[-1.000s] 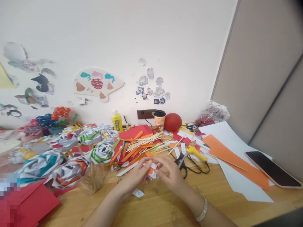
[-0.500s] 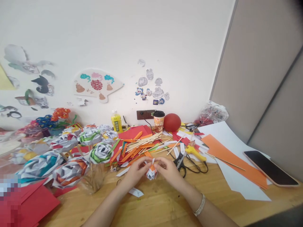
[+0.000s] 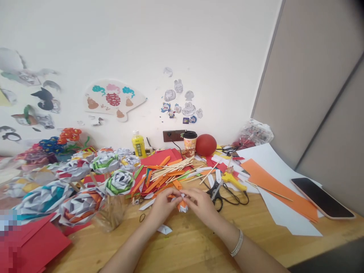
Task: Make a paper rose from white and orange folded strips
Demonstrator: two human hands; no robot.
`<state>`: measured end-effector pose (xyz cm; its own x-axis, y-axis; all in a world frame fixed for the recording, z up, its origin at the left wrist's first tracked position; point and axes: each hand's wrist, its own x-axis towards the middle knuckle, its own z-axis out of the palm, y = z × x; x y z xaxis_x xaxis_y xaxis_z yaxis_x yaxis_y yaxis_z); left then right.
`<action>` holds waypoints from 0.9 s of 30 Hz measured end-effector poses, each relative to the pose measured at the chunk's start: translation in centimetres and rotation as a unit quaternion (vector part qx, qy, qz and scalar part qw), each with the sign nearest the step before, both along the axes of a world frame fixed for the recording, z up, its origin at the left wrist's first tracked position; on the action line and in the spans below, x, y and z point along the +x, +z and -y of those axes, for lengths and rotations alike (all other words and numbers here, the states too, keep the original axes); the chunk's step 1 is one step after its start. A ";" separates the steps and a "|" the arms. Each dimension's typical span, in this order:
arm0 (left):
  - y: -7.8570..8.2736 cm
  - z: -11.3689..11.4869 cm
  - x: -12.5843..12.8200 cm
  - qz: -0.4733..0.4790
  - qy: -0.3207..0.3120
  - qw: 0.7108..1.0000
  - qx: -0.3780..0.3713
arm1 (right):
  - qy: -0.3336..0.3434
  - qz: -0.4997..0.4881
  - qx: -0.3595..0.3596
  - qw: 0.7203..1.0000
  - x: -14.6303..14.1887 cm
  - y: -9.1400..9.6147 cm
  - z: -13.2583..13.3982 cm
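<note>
Clear jar [image 3: 112,214], thin wooden sticks inside, near the left hand [image 3: 162,204]; lidded paper cup [image 3: 190,143] by the wall. Left hand and right hand [image 3: 202,204] together pinch a folded paper piece [image 3: 182,205], with scissors [image 3: 216,191] just beside on the surface [image 3: 199,246].

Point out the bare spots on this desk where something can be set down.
Bare wood runs along the near edge: from the red paper to the left arm, and from the right arm to the white sheet. Behind the left hand and right hand, both pinching a folded paper, it is crowded: sticks, scissors, paper flowers.
</note>
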<state>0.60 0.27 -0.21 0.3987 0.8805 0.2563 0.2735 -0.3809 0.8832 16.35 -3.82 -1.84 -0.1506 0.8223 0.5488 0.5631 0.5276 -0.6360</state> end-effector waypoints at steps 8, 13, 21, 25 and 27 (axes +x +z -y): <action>-1.0 -0.3 0.4 0.077 -0.025 0.986 -0.146 | -0.034 0.003 0.010 0.999 0.2 0.2 0.0; -1.2 0.6 0.7 0.120 -0.062 0.953 -0.271 | -0.058 -0.081 -0.039 0.994 0.2 -0.1 -0.4; 0.4 1.8 0.3 0.186 -0.119 0.878 -0.424 | 0.060 -0.259 -0.108 0.958 -0.7 0.1 0.0; 0.5 1.7 0.3 0.192 -0.130 0.875 -0.425 | 0.067 -0.280 -0.113 0.951 -0.7 0.0 -0.1; 0.7 1.7 0.4 0.191 -0.134 0.878 -0.417 | 0.072 -0.285 -0.106 0.950 -0.6 -0.4 -0.3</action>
